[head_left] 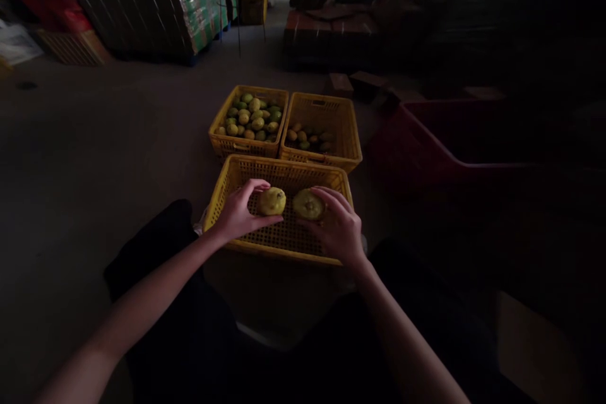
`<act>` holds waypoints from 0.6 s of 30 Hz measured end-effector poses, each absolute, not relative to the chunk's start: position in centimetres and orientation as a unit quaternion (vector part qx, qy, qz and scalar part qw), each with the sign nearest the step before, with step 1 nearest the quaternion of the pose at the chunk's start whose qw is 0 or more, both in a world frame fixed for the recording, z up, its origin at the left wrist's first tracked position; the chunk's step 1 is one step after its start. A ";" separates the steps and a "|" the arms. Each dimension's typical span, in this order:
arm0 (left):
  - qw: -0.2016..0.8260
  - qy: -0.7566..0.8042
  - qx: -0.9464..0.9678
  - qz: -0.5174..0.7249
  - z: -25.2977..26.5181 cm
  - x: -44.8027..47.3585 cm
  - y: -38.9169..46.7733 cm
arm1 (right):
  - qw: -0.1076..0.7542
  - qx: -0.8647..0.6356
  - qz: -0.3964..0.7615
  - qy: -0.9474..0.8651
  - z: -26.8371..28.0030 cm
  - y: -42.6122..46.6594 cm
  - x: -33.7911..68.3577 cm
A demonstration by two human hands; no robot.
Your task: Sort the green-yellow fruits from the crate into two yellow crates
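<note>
Over the near yellow crate [284, 255], my left hand [238, 214] grasps a yellow-green fruit [273, 201], fingers above and thumb below. My right hand [344, 232] grips a second fruit [308, 205] just beside it, the two apart. Beyond, the left rear crate [225, 142] holds many green and yellow fruits [255, 116]; the right rear crate [335, 115], fewer.

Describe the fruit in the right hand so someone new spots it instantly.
Find the yellow crate nearest the camera. Over it, the right hand holds the wanted fruit. Its dark mark sits near the middle of its visible face; the other fruit, in the left hand, has its mark at upper right.
</note>
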State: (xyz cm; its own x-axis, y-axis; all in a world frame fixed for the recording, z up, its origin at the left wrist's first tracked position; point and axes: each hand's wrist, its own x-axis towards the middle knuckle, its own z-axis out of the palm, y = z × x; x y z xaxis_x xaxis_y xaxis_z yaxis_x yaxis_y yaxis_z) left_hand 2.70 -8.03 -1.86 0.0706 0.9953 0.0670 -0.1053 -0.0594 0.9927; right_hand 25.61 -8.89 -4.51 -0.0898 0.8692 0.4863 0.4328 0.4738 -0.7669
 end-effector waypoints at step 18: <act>0.746 0.350 0.204 0.529 -2.0 3.9 -6.4 | 0.550 -0.332 0.714 -0.279 -3.5 -7.2 24.6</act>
State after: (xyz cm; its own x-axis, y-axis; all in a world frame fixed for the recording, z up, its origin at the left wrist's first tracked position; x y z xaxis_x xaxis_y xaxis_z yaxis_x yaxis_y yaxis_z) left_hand 3.87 -6.37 -1.99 0.1948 0.9317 -0.3066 -0.6459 0.3571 0.6748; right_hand 24.59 -7.22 -3.47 -0.1748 0.9704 -0.1664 -0.6004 -0.2390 -0.7632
